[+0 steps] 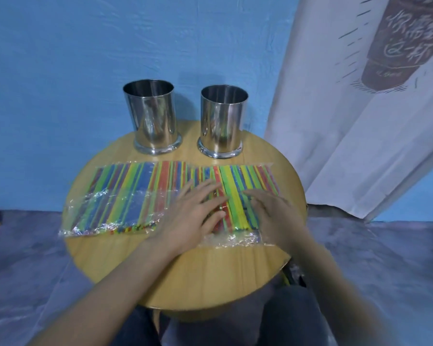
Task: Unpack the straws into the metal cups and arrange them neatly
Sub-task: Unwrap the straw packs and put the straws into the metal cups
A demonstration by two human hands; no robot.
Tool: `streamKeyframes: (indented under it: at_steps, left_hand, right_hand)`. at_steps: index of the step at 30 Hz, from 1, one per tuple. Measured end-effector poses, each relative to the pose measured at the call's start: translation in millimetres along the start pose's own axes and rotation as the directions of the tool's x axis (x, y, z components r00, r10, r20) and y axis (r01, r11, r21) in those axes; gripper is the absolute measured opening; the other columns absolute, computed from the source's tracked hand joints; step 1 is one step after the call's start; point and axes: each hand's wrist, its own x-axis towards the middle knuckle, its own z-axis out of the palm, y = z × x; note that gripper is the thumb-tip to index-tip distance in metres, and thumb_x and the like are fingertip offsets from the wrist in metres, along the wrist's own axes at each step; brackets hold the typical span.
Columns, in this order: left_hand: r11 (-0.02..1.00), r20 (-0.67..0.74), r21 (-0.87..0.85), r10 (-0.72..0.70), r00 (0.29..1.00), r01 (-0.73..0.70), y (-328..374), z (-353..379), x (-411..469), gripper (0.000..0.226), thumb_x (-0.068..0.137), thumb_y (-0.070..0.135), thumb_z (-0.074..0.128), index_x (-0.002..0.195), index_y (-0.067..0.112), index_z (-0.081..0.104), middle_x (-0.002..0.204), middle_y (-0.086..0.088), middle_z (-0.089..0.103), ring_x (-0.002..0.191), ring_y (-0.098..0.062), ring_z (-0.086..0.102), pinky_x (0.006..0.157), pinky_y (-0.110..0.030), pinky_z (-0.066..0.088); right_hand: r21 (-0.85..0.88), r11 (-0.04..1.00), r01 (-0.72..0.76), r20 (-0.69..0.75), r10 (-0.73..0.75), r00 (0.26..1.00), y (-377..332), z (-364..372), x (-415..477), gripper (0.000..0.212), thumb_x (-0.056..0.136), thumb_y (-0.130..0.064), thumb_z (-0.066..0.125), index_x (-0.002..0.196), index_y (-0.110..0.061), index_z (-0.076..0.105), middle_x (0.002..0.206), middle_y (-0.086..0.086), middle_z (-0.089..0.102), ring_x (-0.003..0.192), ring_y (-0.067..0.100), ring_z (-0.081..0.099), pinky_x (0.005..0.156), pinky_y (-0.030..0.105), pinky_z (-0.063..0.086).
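I am seeing the two bare forearms closest to me, reaching forward over the near edge of the round wooden table point(210, 278). The left hand point(193, 216) is lying flat with its fingers spread, pressing on the right pack of straws point(238, 181). The right hand point(275, 216) is resting just beside it on the same pack, fingers stretched loosely forward and not pinching anything; it is a little blurred. This pack, wrapped in clear film, is lying flat on the right half of the table, and the left pack of straws point(120, 196) is lying beside it, untouched. Behind them the left metal cup point(153, 118) and the right metal cup point(221, 121) are standing upright near the far edge. A white curtain point(348, 146) is hanging to the right, showing a printed cup with Chinese writing that I cannot read.
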Motion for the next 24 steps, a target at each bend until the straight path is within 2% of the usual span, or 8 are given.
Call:
streamKeyframes:
  at_steps: [3,5,8,12,16,19,21,24]
  left_hand:
    - [0.995,0.062,-0.101,0.005,0.998,0.001,12.2,3.8,-0.1,0.049,0.107,0.046,0.039,0.155,0.036,0.038,0.165,0.014,0.027,0.153,-0.008,0.023,0.13,-0.042,0.011]
    - [0.993,0.053,-0.117,-0.005,0.999,0.011,16.3,7.0,-4.1,0.049,0.107,0.047,0.039,0.156,0.037,0.035,0.165,0.013,0.028,0.153,-0.01,0.025,0.127,-0.037,0.007]
    - [0.995,0.049,-0.094,-0.013,0.999,0.017,22.1,12.6,-11.2,0.054,0.105,0.058,0.037,0.157,0.044,0.03,0.165,0.014,0.026,0.152,-0.01,0.022,0.12,-0.034,0.007]
    - [0.994,0.04,-0.098,-0.042,0.998,0.046,28.5,10.8,-12.8,0.056,0.1,0.065,0.042,0.151,0.043,0.042,0.159,0.013,0.034,0.148,-0.009,0.027,0.123,-0.041,0.021]
    - [0.984,0.017,-0.174,-0.031,0.999,0.033,35.7,10.2,-1.1,0.055,0.098,0.063,0.047,0.146,0.037,0.05,0.156,0.015,0.038,0.146,-0.007,0.031,0.121,-0.038,0.027]
    - [0.984,0.053,-0.177,0.0,0.999,0.01,36.4,15.2,3.8,0.066,0.096,0.07,0.041,0.152,0.037,0.043,0.162,0.015,0.033,0.152,-0.007,0.021,0.125,-0.036,0.017]
    - [0.989,0.075,-0.148,0.012,0.997,-0.001,34.4,17.4,3.5,0.075,0.092,0.079,0.032,0.155,0.039,0.038,0.165,0.015,0.027,0.155,-0.008,0.015,0.126,-0.036,0.008]
    - [0.996,0.081,-0.089,0.035,0.996,-0.028,30.6,22.3,1.9,0.076,0.094,0.08,0.033,0.158,0.041,0.029,0.168,0.016,0.017,0.156,-0.006,0.005,0.125,-0.033,-0.004]
  right_hand:
    - [-0.106,0.993,-0.061,-0.053,0.056,0.997,16.3,-8.1,-20.6,0.03,0.104,-0.019,0.055,0.131,-0.021,0.067,0.121,-0.004,0.067,0.11,0.021,0.06,0.083,0.029,0.04]
    - [-0.147,0.986,-0.081,-0.055,0.074,0.996,24.9,-8.7,-32.0,0.025,0.101,-0.023,0.061,0.125,-0.021,0.068,0.104,-0.008,0.061,0.097,0.015,0.054,0.075,0.023,0.036]
    - [-0.151,0.985,-0.087,-0.064,0.078,0.995,26.4,-9.3,-38.7,0.016,0.098,-0.027,0.067,0.112,-0.02,0.068,0.096,-0.011,0.055,0.091,0.011,0.05,0.072,0.009,0.029]
    - [-0.066,0.992,-0.112,-0.029,0.11,0.993,18.2,-7.3,-35.5,0.017,0.099,-0.038,0.064,0.095,-0.021,0.063,0.086,-0.013,0.061,0.081,0.009,0.059,0.063,0.02,0.04]
    - [-0.018,0.987,-0.16,0.021,0.161,0.987,14.5,-6.5,-30.8,0.022,0.1,-0.043,0.061,0.092,-0.023,0.061,0.074,-0.013,0.056,0.072,0.003,0.053,0.06,0.021,0.037]
    - [0.032,0.98,-0.198,0.052,0.196,0.979,15.6,-6.4,-27.8,0.019,0.099,-0.043,0.063,0.09,-0.025,0.061,0.076,-0.013,0.06,0.077,0.008,0.059,0.075,0.031,0.049]
    - [0.068,0.972,-0.227,0.104,0.219,0.97,18.1,-8.8,-25.1,0.017,0.097,-0.041,0.067,0.091,-0.027,0.061,0.077,-0.016,0.059,0.079,0.006,0.058,0.084,0.035,0.049]
    - [0.097,0.966,-0.24,0.156,0.223,0.962,22.4,-10.5,-20.1,0.016,0.097,-0.038,0.07,0.092,-0.024,0.062,0.072,-0.017,0.053,0.07,-0.001,0.048,0.073,0.028,0.042]
